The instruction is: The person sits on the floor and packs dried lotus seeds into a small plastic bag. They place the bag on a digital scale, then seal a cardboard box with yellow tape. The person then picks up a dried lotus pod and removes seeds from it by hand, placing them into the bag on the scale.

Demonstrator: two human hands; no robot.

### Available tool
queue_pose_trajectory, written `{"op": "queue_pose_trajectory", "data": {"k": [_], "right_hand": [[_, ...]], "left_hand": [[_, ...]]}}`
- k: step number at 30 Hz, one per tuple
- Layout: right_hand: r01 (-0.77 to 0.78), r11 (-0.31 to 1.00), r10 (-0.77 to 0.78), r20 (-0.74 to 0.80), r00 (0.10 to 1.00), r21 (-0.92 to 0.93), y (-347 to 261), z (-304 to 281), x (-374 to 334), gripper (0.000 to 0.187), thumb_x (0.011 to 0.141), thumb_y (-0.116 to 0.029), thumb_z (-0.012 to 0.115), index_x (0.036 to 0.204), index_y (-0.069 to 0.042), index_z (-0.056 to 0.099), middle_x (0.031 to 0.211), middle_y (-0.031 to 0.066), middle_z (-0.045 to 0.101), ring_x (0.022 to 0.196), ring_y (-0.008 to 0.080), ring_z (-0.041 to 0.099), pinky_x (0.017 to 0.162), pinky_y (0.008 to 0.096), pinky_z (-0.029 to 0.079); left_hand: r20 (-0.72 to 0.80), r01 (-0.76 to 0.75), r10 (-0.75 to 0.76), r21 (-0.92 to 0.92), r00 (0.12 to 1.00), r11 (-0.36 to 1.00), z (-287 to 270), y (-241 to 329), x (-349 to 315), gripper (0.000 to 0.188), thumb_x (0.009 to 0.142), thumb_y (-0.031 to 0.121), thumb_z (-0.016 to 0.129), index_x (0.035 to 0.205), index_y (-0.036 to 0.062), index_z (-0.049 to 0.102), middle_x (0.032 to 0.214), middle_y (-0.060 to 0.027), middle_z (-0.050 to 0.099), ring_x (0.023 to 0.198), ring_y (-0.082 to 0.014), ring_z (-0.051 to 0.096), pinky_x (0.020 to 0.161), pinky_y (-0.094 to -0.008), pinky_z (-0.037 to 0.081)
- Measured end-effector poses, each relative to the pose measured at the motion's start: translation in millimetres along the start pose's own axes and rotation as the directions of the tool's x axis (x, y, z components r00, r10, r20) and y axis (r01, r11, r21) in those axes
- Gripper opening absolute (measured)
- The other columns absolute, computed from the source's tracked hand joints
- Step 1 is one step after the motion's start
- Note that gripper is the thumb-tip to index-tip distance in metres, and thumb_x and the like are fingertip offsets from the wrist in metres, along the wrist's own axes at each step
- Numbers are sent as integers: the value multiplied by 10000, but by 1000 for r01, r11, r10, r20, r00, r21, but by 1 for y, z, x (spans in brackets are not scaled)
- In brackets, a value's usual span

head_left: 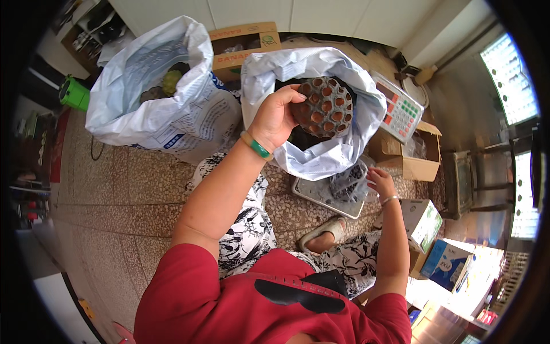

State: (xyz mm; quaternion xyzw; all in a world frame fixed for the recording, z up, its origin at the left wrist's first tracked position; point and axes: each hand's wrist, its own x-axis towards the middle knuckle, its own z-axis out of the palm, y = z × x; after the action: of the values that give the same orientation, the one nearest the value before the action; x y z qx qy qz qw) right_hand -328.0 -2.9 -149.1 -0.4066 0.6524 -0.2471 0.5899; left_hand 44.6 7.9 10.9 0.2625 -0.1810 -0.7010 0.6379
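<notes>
The largest container is a white woven sack (166, 109) in the upper left of the frame, standing on the speckled floor (132, 189) with its mouth rolled open; inside it show dark and yellow-green lumps, too shadowed to name. Just right of it, at upper centre, a second white sack (321, 155) gapes toward the camera, its inside dark. Behind the two, a brown cardboard box (243, 43) sits against the wall. At the right, a smaller open cardboard box (415, 160) carries a tilted electronic scale (401, 112) with coloured keys. Lower centre-right, a clear plastic bag (348, 182) of small dark seeds rests on a flat metal tray (312, 195).

The left hand (275, 117), a green bangle at the wrist, holds a dried lotus seed pod (323, 107) over the mouth of the second sack. The fingers curl round the pod's left rim, thumb on top, pinching it. The pod's flat, round, holed face is turned up toward the camera, its short axis pointing out of the picture.

The right hand (381, 182) touches the seed bag's right edge, fingers loosely bent and slightly spread.
</notes>
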Motion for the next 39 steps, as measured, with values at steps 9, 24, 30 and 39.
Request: {"op": "queue_pose_trajectory", "data": {"k": [9, 24, 30, 39], "right_hand": [[213, 955, -207, 48, 977, -207, 11, 0, -4, 223, 857, -163, 542, 1000, 1, 592, 837, 47, 630, 734, 99, 597, 613, 212, 455], [-241, 822, -30, -461, 887, -516, 34, -51, -1, 695, 727, -371, 657, 1189, 73, 389, 1137, 288, 508, 1080, 377, 498, 915, 386, 405], [-264, 680, 32, -332, 943, -685, 59, -49, 6, 565, 694, -277, 681, 1129, 36, 505, 1039, 234, 584, 963, 343, 569, 838, 358, 446], [-74, 851, -118, -327, 937, -520, 51, -56, 0, 189, 733, -165, 534, 843, -50, 635, 866, 183, 631, 866, 331, 587, 769, 384, 456]], "left_hand": [[181, -456, 959, 887, 216, -65, -12, 158, -41, 227, 772, 67, 602, 981, -6, 551, 920, -64, 591, 809, -116, 556, 740, -235, 445], [135, -150, -439, 989, 889, 0, 41, -222, -10, 486, 711, 234, 707, 1095, -10, 538, 966, -104, 614, 817, -164, 584, 760, -273, 471], [-125, -32, -322, 896, 938, -443, -17, -337, 47, 850, 616, 413, 744, 1279, 39, 364, 1234, -173, 459, 1215, -306, 344, 1001, -397, 296], [102, -387, -529, 798, 842, -462, -54, -360, 42, 310, 701, 300, 701, 959, 138, 642, 814, -27, 634, 937, -236, 498, 844, -385, 361]]}}
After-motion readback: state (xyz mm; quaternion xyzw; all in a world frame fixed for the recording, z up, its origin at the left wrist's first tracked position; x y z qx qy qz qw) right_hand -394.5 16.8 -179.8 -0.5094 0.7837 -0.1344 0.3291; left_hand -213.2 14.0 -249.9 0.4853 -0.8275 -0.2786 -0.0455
